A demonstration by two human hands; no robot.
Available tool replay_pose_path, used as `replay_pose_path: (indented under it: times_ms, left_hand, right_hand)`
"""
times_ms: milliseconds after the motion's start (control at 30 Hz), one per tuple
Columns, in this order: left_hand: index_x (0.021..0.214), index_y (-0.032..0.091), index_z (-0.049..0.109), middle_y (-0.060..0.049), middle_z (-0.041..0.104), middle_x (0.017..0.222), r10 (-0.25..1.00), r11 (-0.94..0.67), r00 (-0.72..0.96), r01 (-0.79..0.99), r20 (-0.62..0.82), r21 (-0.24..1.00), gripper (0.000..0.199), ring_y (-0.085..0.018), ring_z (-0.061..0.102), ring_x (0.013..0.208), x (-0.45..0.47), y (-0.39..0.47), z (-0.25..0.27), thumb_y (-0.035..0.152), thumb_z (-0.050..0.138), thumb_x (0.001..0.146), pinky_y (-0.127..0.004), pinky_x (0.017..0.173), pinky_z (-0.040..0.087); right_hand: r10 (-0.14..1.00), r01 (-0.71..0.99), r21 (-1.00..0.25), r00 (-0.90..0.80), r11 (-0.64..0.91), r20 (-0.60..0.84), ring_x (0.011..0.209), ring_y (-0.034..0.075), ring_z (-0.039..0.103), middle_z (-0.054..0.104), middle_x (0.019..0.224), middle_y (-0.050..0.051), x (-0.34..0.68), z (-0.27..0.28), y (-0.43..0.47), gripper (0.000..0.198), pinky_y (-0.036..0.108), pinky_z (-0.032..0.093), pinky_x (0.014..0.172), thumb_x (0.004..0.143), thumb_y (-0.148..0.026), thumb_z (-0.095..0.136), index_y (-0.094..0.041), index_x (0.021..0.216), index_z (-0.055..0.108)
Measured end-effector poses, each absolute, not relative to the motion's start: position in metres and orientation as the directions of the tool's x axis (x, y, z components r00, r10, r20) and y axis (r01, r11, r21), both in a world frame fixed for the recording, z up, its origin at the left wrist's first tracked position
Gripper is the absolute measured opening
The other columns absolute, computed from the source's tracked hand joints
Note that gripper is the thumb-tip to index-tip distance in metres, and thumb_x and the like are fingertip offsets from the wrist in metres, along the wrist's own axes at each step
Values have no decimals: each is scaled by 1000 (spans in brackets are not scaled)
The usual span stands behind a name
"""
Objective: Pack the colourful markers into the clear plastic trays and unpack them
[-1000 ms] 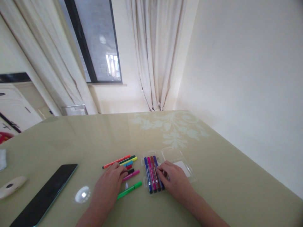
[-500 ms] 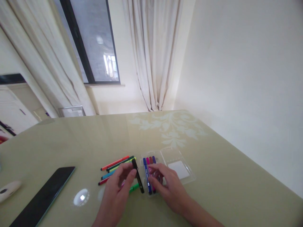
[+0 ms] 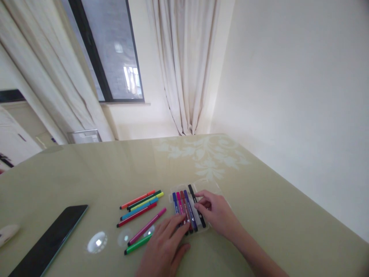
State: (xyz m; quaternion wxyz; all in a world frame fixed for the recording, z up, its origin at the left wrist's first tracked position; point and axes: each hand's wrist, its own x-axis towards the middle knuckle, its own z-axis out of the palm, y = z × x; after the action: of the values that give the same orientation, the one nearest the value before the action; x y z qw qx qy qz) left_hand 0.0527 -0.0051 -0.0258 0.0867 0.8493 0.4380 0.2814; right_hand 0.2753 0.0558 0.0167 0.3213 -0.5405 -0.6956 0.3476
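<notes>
A clear plastic pen case (image 3: 172, 188) lies unfolded on the table, with blue, pink, brown and purple markers side by side in its left half. My right hand (image 3: 219, 211) pinches a black marker (image 3: 200, 216), which lies slanted along the right side of that row. Stretched out flat, the fingers of my left hand (image 3: 164, 246) rest on the lower ends of the markers in the case. Left of the case, a pink marker (image 3: 147, 227) and a green marker (image 3: 137, 245) lie loose, the green one's end partly behind my left hand.
Farther left lies a loose group of markers: orange, dark green, yellow, blue and a red marker (image 3: 137, 215). A black tablet (image 3: 52, 238) and a white mouse-like object (image 3: 8, 234) are at the table's left. A wall (image 3: 302, 115) runs along the right edge.
The black marker has moved from my left hand into the case's right side, where my right hand grips it. My left hand has let go and flattened over the case's near end.
</notes>
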Motion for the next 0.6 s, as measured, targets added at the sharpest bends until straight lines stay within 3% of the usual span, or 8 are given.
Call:
replay_pose_path:
  times_ms: [67,200,367,600]
  left_hand:
    - [135,33,63,-2,66,140,764,-630,498,714,410,306,43,-25,66,125,53,-5,-29,23,63,93,-41,102,59]
    - [133,32,64,-1,67,140,758,-630,508,734,409,255,41,-22,67,123,51,-4,-30,20,59,94,-37,102,59]
    - [134,32,64,-1,68,139,749,-634,512,737,421,233,44,-21,67,123,51,-4,-30,16,59,93,-36,102,59]
    - [135,30,63,-1,68,138,730,-647,522,735,442,201,45,-22,68,122,53,-3,-29,15,59,92,-36,101,60]
  right_hand:
    - [977,599,-783,-210,165,45,81,21,75,80,87,4,273,15,56,24,30,56,76,87,-22,66,-21,110,72]
    - [973,726,-654,-221,213,71,80,21,75,80,84,2,263,12,51,10,28,53,73,88,-23,66,-24,93,74]
    - [966,794,-550,-226,259,128,79,19,73,80,90,3,263,9,50,22,27,49,76,94,-21,58,-25,106,76]
    - [959,839,-464,-258,285,122,78,18,70,78,89,3,266,12,50,21,27,45,73,93,-19,58,-24,95,78]
